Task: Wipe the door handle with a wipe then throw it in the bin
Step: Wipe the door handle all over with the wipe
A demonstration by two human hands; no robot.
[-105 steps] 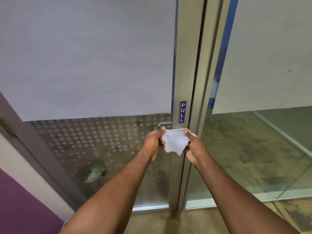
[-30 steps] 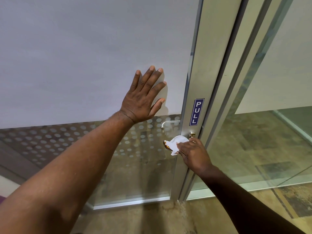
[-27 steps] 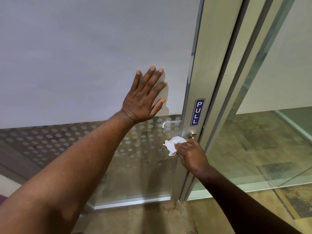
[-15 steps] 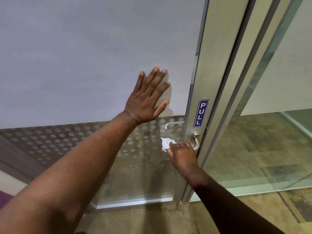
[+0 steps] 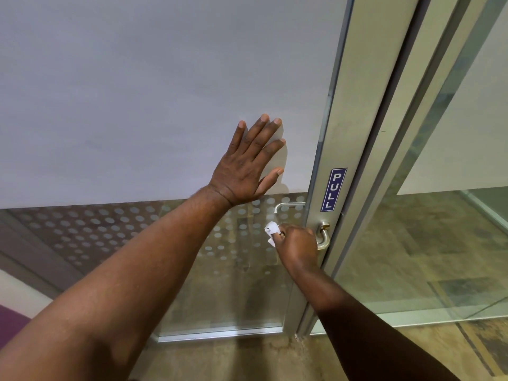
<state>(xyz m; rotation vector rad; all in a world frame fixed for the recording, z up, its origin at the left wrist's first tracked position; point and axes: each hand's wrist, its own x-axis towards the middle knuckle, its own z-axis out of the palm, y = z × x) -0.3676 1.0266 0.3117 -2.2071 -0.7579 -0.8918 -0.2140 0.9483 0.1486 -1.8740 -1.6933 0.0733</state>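
Note:
A metal lever door handle (image 5: pixel 324 239) sticks out of the aluminium door frame (image 5: pixel 354 111) below a blue PULL sticker (image 5: pixel 333 189). My right hand (image 5: pixel 298 247) is closed around the lever with a white wipe (image 5: pixel 271 230) bunched in it; only the wipe's left end shows past my fingers. My left hand (image 5: pixel 247 163) lies flat on the frosted glass panel (image 5: pixel 137 92), fingers spread, holding nothing. The handle's grip is hidden under my right hand. No bin is in view.
A second lever (image 5: pixel 288 206) shows through the dotted glass on the door's far side. A glass side panel (image 5: pixel 439 243) stands to the right. The floor (image 5: pixel 233 358) is mottled brown. A purple and white wall edge (image 5: pixel 11 312) is at lower left.
My right hand has slid left along the lever, covering more of the wipe and baring the handle's base. Earlier both hands held the wipe; my left hand now rests on the glass.

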